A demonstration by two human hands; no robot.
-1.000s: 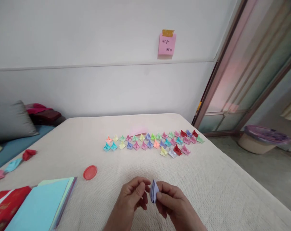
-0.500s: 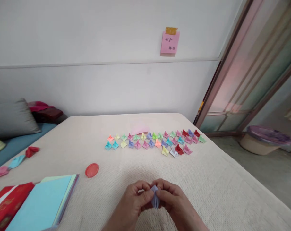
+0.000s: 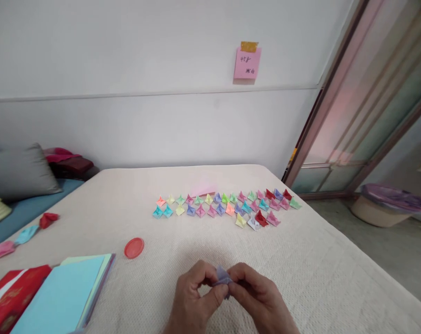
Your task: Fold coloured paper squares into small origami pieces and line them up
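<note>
Near the front middle of the covered table, a small purple folded paper [image 3: 223, 275] is pinched between both hands. My left hand [image 3: 200, 297] grips its left side with thumb and fingers. On its right side, my right hand [image 3: 257, 294] holds it the same way, and the two thumbs almost touch. The paper's lower part is mostly hidden by the thumbs. Beyond the hands lie rows of small folded papers in several colours, among them a yellow one [image 3: 241, 220] and a dark red one [image 3: 261, 218].
A red round lid [image 3: 134, 248] lies left of the hands. At the front left are a stack of coloured paper [image 3: 62, 292] and a red packet [image 3: 18, 297]. Folded pieces lie on the left edge, including a red one [image 3: 48, 220]. A pink sheet [image 3: 203, 187] stands behind the rows.
The purple paper has gone from an upright diamond shape to a tilted form with a flap spread at the top. Both hands have turned slightly around it. The view has shifted a little.
</note>
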